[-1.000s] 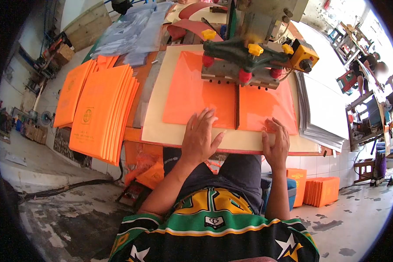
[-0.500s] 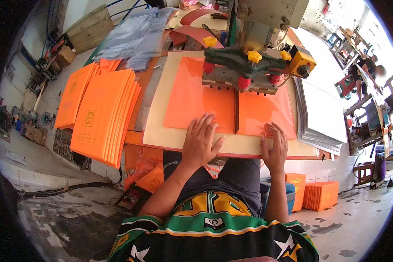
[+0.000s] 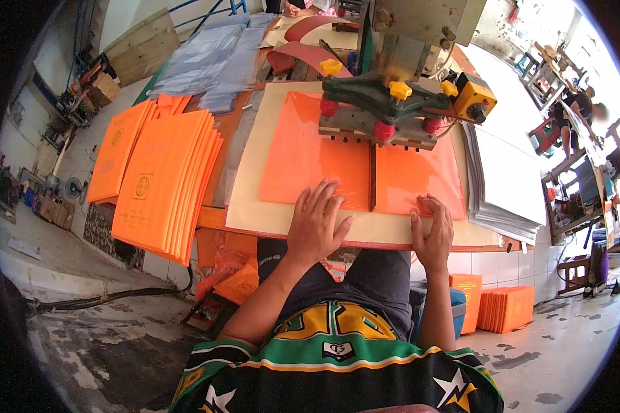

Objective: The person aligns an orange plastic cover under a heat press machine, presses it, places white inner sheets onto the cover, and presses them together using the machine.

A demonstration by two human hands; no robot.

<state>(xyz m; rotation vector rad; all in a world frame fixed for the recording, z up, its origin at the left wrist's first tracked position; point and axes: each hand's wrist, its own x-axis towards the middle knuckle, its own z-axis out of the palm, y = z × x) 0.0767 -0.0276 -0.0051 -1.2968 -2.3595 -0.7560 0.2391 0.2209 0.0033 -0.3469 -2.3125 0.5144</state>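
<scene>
An orange plastic cover [image 3: 317, 155] lies spread flat on a cream board, with clear film over it and a dark upright bar [image 3: 373, 175] along its middle. My left hand [image 3: 317, 219] rests open on the cover's near edge, left of the bar, fingers stretched forward. Farther right, my right hand [image 3: 434, 230] lies at the near right corner, fingers extended and slightly bent, the tips touching the cover. Over the far part of the cover stands the press head [image 3: 386, 103], green with yellow knobs and red fittings.
Stacked orange printed covers [image 3: 162, 182] hang over the table's left edge. Clear plastic sheets [image 3: 210, 55] lie behind them. White sheets [image 3: 503, 179] are piled on the right. More orange covers [image 3: 506, 308] stand on the floor. One person is across the table, another at far right.
My hands, the cover and the press head hold nearly the same positions. At the top, the hands of the person across the table have shifted and show more clearly.
</scene>
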